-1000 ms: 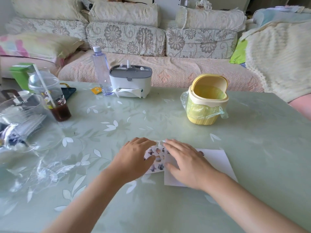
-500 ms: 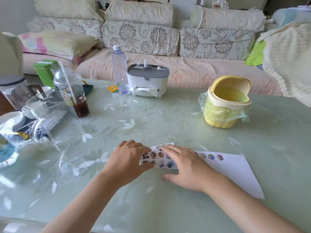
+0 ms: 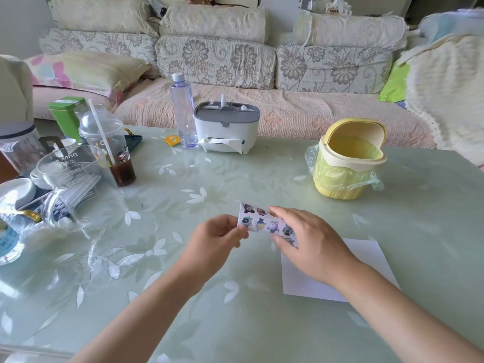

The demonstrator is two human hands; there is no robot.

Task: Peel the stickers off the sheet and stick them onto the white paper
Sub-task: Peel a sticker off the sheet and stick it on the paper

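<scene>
A small sticker sheet (image 3: 264,221) with cartoon figures is lifted off the table and curves upward. My left hand (image 3: 214,239) pinches its left edge between thumb and fingers. My right hand (image 3: 311,239) is at the sheet's right end with fingers extended over it; whether they pinch it is hidden. The white paper (image 3: 366,258) lies flat on the table to the right, partly under my right hand and forearm; any stickers on it are hidden.
A yellow mini bin (image 3: 348,163) with a liner stands behind the paper. A tissue box (image 3: 226,129) and water bottle (image 3: 183,111) stand at the back. Cups, glass bowls and plastic wrap (image 3: 78,179) crowd the left of the green table (image 3: 183,297).
Both hands lay on the sticker sheet on the table; now the left hand has lifted it by its edge. The view has shifted, and my right hand covers the paper's stickers.
</scene>
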